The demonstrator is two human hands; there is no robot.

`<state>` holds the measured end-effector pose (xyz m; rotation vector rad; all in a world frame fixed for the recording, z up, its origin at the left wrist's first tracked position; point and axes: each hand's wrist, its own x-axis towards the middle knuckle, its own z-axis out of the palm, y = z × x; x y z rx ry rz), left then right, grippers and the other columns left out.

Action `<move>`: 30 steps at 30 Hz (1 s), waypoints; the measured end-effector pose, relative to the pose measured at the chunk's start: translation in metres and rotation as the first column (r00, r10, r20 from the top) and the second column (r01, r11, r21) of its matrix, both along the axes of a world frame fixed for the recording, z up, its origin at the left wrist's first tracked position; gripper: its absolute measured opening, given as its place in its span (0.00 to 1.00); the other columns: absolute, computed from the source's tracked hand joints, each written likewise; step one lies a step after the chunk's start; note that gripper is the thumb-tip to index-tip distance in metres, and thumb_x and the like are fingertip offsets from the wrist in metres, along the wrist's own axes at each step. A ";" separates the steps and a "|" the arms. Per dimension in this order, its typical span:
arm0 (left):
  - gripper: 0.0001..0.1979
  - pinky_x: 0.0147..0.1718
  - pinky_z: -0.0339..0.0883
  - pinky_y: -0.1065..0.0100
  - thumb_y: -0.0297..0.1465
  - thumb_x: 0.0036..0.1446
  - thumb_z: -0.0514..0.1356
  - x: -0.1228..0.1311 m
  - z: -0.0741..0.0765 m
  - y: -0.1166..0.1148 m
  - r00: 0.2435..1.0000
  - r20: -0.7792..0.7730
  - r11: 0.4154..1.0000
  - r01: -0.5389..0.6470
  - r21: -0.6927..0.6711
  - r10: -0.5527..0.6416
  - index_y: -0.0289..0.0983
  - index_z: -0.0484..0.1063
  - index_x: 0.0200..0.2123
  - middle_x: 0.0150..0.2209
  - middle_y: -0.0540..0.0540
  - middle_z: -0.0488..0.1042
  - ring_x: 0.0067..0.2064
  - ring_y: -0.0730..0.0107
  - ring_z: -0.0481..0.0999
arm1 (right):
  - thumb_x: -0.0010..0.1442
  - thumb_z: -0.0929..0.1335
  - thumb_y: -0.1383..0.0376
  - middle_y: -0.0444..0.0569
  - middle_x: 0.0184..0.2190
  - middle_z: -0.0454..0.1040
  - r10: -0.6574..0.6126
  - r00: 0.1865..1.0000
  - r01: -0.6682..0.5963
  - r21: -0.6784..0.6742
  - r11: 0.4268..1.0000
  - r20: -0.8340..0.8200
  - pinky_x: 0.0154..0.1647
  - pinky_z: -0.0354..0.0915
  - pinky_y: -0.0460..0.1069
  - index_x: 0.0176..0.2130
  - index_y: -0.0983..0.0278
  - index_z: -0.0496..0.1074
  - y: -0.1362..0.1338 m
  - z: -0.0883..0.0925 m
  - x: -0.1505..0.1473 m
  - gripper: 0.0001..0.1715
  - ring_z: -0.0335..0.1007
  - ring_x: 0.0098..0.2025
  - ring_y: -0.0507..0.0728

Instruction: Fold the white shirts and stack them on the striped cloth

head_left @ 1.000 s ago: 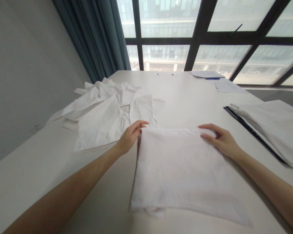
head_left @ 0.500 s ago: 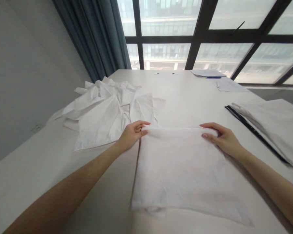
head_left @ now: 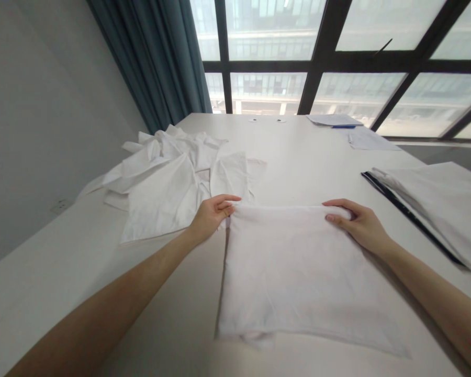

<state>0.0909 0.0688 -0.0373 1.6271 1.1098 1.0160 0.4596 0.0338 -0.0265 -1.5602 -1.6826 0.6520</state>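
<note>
A folded white cloth (head_left: pixel 298 272) hangs down toward me from both hands, its near edge lying low over the table. My left hand (head_left: pixel 212 217) pinches the far left corner between thumb and fingers. At the far right corner, my right hand (head_left: pixel 359 222) grips the folded upper edge, thumb on the near side and fingers behind. The top edge is stretched fairly straight between the hands. A small flap of fabric pokes out below the near left edge. Beyond my left hand lies a crumpled heap of white cloths (head_left: pixel 160 183).
The white table (head_left: pixel 298 157) reaches to the window. On the right, folded white fabric (head_left: pixel 443 204) lies on a black flat item (head_left: pixel 412 220). Papers (head_left: pixel 333 120) and a blue pen (head_left: pixel 343 126) sit at the far edge. A blue curtain (head_left: pixel 160 63) hangs behind.
The cloth's lower edge has shifted slightly to the right and up in the picture. Both hands keep their hold on its upper corners.
</note>
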 end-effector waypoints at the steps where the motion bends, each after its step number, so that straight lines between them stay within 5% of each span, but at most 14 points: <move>1: 0.21 0.37 0.70 0.67 0.40 0.54 0.62 0.000 0.001 -0.001 1.000 -0.006 1.000 -0.002 0.015 0.002 0.33 0.75 0.46 0.35 0.44 0.80 0.37 0.65 0.78 | 0.50 0.72 0.44 0.47 0.31 0.77 -0.001 1.000 0.001 0.004 1.000 0.006 0.26 0.68 0.50 0.41 0.58 0.76 0.000 0.000 0.000 0.26 0.71 0.29 0.57; 6: 0.17 0.41 0.69 0.66 0.41 0.58 0.58 0.002 0.005 -0.008 0.995 -0.098 0.995 0.031 0.097 -0.021 0.35 0.76 0.43 0.41 0.43 0.79 0.43 0.62 0.77 | 0.52 0.71 0.44 0.47 0.33 0.78 0.047 0.999 -0.048 0.027 0.998 0.022 0.26 0.68 0.50 0.41 0.59 0.76 0.001 -0.001 0.002 0.26 0.72 0.30 0.58; 14: 0.14 0.37 0.69 0.67 0.38 0.61 0.57 0.006 0.000 -0.007 0.961 -0.276 0.983 0.042 0.177 0.009 0.37 0.77 0.42 0.36 0.46 0.79 0.36 0.65 0.76 | 0.52 0.71 0.45 0.46 0.29 0.77 0.025 0.997 -0.025 -0.004 1.000 0.073 0.23 0.65 0.50 0.42 0.59 0.77 0.001 -0.004 -0.001 0.26 0.70 0.26 0.57; 17: 0.10 0.50 0.65 0.57 0.31 0.62 0.56 0.008 -0.003 -0.006 0.885 -0.452 0.914 0.088 0.397 0.111 0.37 0.77 0.42 0.39 0.44 0.78 0.43 0.61 0.75 | 0.57 0.68 0.48 0.47 0.33 0.78 0.037 0.987 -0.046 0.051 0.998 0.154 0.27 0.67 0.51 0.44 0.59 0.76 0.002 -0.007 -0.002 0.22 0.72 0.30 0.58; 21: 0.15 0.62 0.49 0.47 0.22 0.63 0.52 0.013 -0.002 -0.013 0.758 -0.600 0.783 0.201 0.589 0.256 0.39 0.76 0.46 0.51 0.42 0.75 0.55 0.60 0.71 | 0.62 0.66 0.56 0.51 0.47 0.77 0.027 0.923 -0.158 0.314 0.936 0.385 0.48 0.66 0.59 0.45 0.58 0.75 0.001 -0.007 -0.004 0.15 0.72 0.49 0.64; 24: 0.19 0.64 0.47 0.51 0.20 0.65 0.49 0.022 0.002 -0.024 0.722 -0.667 0.748 0.338 0.571 0.183 0.39 0.72 0.52 0.58 0.43 0.71 0.61 0.63 0.66 | 0.66 0.62 0.62 0.51 0.52 0.76 0.045 0.843 -0.296 0.392 0.871 0.535 0.55 0.60 0.62 0.50 0.57 0.73 -0.006 -0.005 -0.012 0.16 0.68 0.56 0.64; 30: 0.24 0.63 0.52 0.57 0.30 0.67 0.51 0.038 0.004 -0.045 0.611 -0.791 0.754 0.531 0.387 -0.025 0.35 0.58 0.64 0.66 0.39 0.60 0.67 0.61 0.57 | 0.70 0.58 0.65 0.50 0.60 0.69 0.232 0.717 -0.496 0.247 0.833 0.657 0.58 0.60 0.59 0.60 0.58 0.65 -0.017 -0.007 -0.034 0.22 0.63 0.62 0.60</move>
